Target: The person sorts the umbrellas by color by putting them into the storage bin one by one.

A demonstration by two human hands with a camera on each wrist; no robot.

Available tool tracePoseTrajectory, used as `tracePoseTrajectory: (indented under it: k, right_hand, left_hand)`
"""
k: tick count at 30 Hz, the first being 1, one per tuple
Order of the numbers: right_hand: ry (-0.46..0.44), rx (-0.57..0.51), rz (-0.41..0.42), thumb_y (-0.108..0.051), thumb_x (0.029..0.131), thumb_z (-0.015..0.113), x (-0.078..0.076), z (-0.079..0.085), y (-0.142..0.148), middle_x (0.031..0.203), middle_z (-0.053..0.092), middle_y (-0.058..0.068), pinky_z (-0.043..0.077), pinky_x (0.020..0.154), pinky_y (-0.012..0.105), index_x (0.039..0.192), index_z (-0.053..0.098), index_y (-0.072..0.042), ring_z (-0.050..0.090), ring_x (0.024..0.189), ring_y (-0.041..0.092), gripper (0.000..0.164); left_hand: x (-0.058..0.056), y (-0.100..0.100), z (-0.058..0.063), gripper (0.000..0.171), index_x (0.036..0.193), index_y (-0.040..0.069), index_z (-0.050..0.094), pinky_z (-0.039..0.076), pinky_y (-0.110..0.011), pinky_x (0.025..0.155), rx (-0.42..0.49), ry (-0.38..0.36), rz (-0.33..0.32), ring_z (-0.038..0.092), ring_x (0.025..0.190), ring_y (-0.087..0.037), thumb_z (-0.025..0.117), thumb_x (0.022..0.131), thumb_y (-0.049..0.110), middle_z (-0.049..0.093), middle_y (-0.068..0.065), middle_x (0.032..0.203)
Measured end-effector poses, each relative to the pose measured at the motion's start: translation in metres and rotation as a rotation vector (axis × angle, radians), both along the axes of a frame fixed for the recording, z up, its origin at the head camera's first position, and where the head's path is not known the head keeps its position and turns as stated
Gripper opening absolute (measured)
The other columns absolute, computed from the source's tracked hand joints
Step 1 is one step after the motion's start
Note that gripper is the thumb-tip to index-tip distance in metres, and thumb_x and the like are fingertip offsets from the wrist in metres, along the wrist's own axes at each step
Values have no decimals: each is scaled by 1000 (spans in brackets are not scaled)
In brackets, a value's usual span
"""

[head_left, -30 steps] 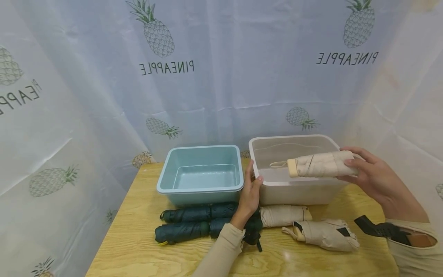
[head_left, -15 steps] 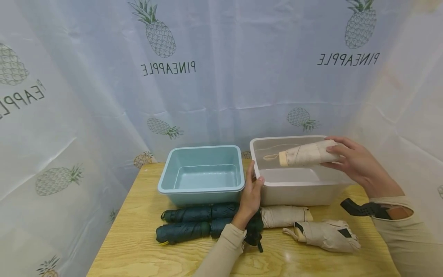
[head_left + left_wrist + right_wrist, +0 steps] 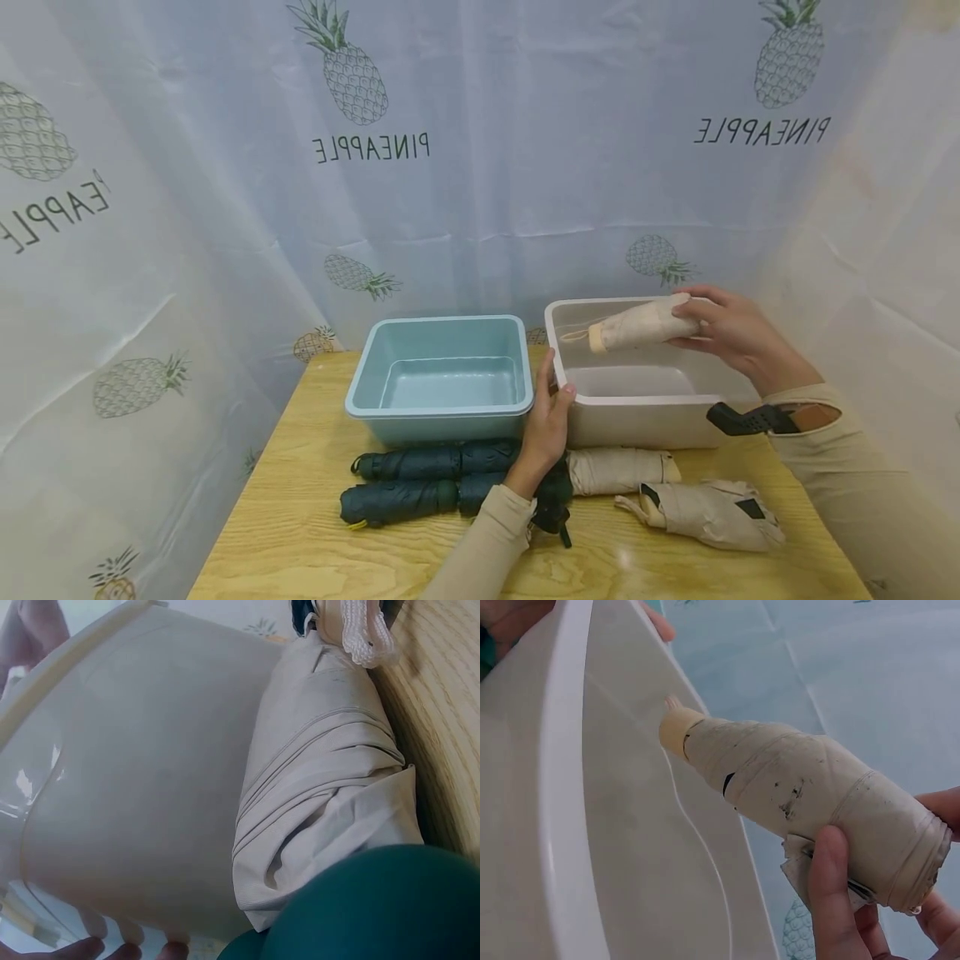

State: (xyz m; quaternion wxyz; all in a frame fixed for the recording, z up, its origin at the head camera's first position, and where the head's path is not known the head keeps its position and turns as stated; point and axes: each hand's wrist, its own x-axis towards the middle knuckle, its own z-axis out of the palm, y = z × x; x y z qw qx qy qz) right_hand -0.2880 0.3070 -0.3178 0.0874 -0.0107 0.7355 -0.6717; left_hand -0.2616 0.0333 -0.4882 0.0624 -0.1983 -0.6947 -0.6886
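Observation:
My right hand (image 3: 738,337) grips a folded beige umbrella (image 3: 641,323) by its end, above the white plastic bin (image 3: 645,425). The umbrella's pale handle (image 3: 676,731) and its loop point left and slightly down, over the bin. In the right wrist view, thumb and fingers are on both sides of the cloth. My left hand (image 3: 546,425) holds the bin's front left corner, with the thumb at the front rim and the fingers along the left side. Under that hand lie dark umbrellas (image 3: 408,462), partly hidden. A beige umbrella (image 3: 322,772) lies against the bin's front wall.
A light blue bin (image 3: 442,425) stands left of the white one. Another dark umbrella (image 3: 397,502) and a loosely wrapped beige umbrella (image 3: 716,515) lie nearer the front of the wooden table (image 3: 300,550). A pineapple-print curtain (image 3: 480,167) hangs behind.
My right hand has carried the beige umbrella left and away from me, farther over the white bin. The left hand stays at the bin's corner.

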Motion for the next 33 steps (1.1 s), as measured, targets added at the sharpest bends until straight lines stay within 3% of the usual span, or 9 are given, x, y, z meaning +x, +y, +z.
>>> tracePoseTrajectory:
  k: [12, 16, 21, 24, 27, 33]
  right_hand:
    - [-52, 126, -31, -30, 103, 60, -25, -4, -11, 137, 39, 3, 58, 91, 31, 162, 22, -11, 64, 95, 4, 73]
    - [-70, 136, -36, -29, 104, 59, -33, -6, -12, 142, 35, 8, 58, 93, 32, 163, 19, -9, 58, 108, 16, 73]
    - [-82, 138, -34, -22, 105, 56, -42, -10, -13, 156, 23, 22, 58, 93, 33, 163, 16, -3, 45, 127, 33, 73]
    - [-86, 158, -30, -19, 104, 55, -48, -11, -14, 159, 19, 27, 58, 91, 34, 162, 16, 0, 44, 131, 37, 73]
    - [-92, 183, -23, -16, 103, 55, -53, -12, -17, 155, 25, 27, 58, 92, 36, 162, 18, 2, 47, 126, 33, 73]
    - [-113, 202, 2, -10, 98, 61, -61, -14, -28, 136, 40, 20, 60, 86, 36, 155, 29, 3, 59, 99, 20, 66]
  left_hand:
    - [0, 0, 0, 62, 164, 41, 12, 46, -44, 106, -6, -27, 2, 52, 140, -25, 40, 108, 42, 35, -2, 164]
    - [-1, 1, 1, 63, 164, 40, 13, 46, -44, 107, -1, -26, -1, 52, 140, -25, 41, 108, 42, 33, -1, 165]
    - [-1, 2, 1, 63, 164, 39, 13, 46, -43, 106, -10, -29, 2, 53, 139, -25, 41, 108, 41, 34, -1, 164]
    - [0, 2, 1, 63, 164, 39, 13, 46, -43, 106, -17, -28, 3, 53, 138, -24, 41, 108, 41, 35, -1, 163]
    - [1, 2, 2, 63, 164, 38, 13, 46, -44, 107, -11, -24, 0, 53, 139, -25, 41, 108, 40, 35, -2, 164]
    - [2, 1, 2, 62, 164, 39, 14, 46, -45, 106, 1, -19, 16, 53, 138, -27, 41, 108, 39, 38, -7, 162]
